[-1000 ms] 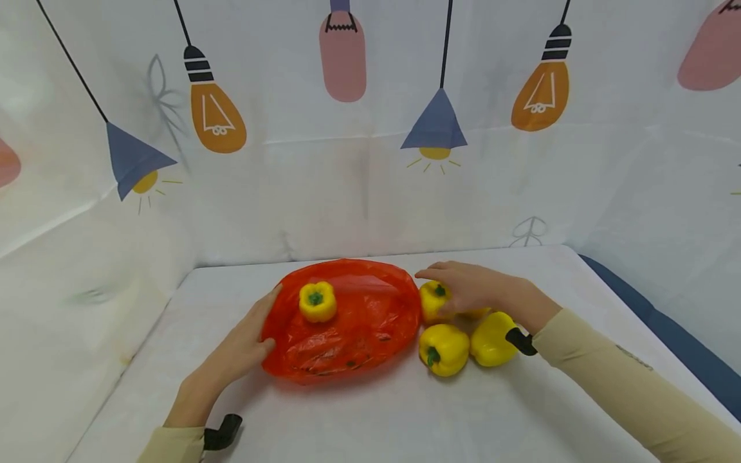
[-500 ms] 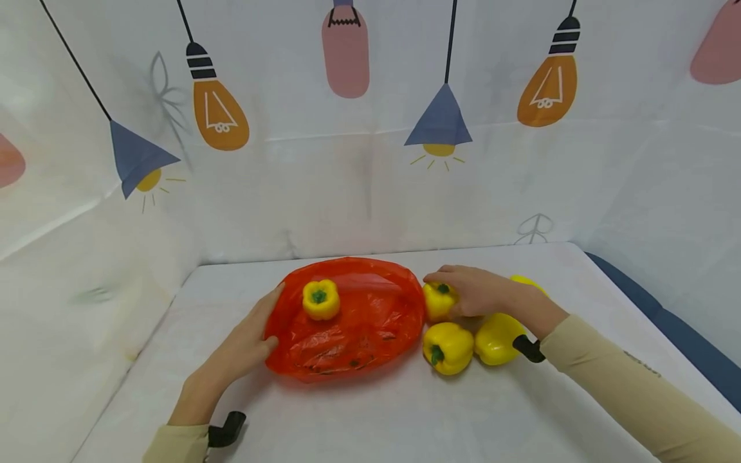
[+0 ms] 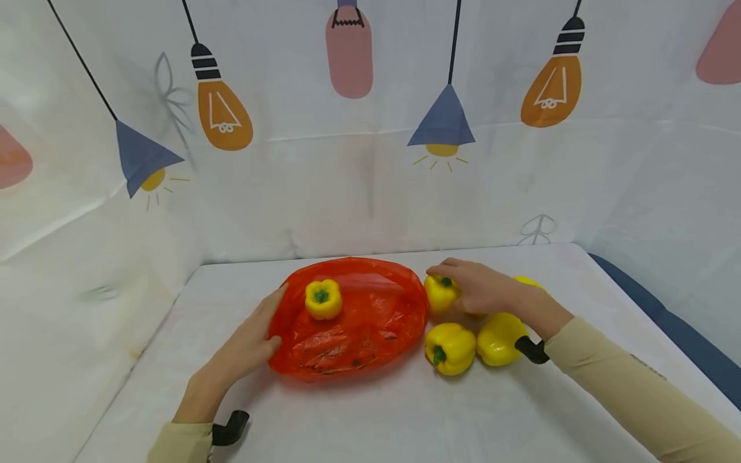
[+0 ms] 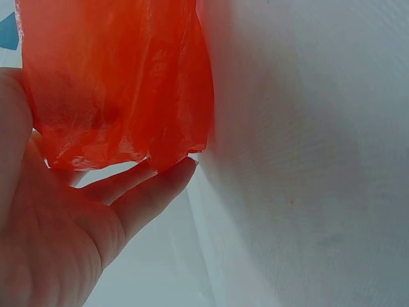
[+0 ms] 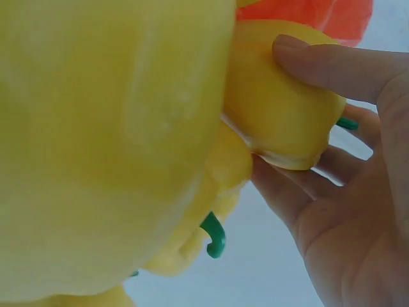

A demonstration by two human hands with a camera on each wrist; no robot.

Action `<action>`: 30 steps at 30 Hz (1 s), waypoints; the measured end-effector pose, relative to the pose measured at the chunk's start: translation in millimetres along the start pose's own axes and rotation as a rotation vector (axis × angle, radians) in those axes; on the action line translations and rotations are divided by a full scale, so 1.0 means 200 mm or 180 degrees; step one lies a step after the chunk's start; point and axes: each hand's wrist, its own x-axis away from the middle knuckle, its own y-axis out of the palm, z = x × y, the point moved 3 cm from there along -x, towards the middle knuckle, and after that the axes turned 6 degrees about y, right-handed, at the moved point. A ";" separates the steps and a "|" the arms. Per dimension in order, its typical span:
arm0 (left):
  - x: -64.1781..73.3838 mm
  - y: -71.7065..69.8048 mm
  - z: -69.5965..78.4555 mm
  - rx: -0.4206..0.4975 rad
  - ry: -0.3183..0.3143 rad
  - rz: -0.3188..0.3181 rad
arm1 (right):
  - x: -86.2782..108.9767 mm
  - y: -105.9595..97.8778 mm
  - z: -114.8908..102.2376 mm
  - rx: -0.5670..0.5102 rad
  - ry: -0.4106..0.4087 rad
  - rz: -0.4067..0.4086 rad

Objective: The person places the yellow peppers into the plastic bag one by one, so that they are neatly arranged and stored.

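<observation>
Right hand [image 3: 477, 286] grips a yellow pepper [image 3: 440, 294] just beside the right edge of a red plastic bag [image 3: 370, 321].
In the right wrist view its thumb presses one side of the fruit while the fingers curl round the other; the left hand [image 3: 246, 341] is spread along the bag's left edge, fingertips touching the plastic. The bag lies on the white counter [image 3: 359, 418], with a second pepper [image 3: 323, 299], stem up, left of its middle; whether on or inside the bag I cannot tell. Nearer the person, a third pepper [image 3: 450, 349] and a fourth pepper [image 3: 500, 341] lie side by side, and a fifth pepper [image 3: 528, 281] is mostly hidden behind the right forearm.
</observation>
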 end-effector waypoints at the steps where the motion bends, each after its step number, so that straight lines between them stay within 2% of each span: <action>1: 0.00 0.00 0.00 -0.0003 -0.0001 0.0002 | 0.00 -0.01 0.00 -0.0006 -0.0007 0.0027; 11: 0.00 0.00 0.00 -0.0017 -0.0032 -0.0008 | -0.02 -0.10 -0.07 0.0050 -0.0018 0.0365; 18: 0.00 0.00 0.00 -0.0023 -0.0011 0.0002 | -0.04 -0.15 -0.13 -0.0052 -0.0166 0.0510; 30: -0.01 0.00 0.00 -0.0025 0.0040 0.0012 | -0.09 -0.10 -0.30 -0.0207 -0.0431 0.0382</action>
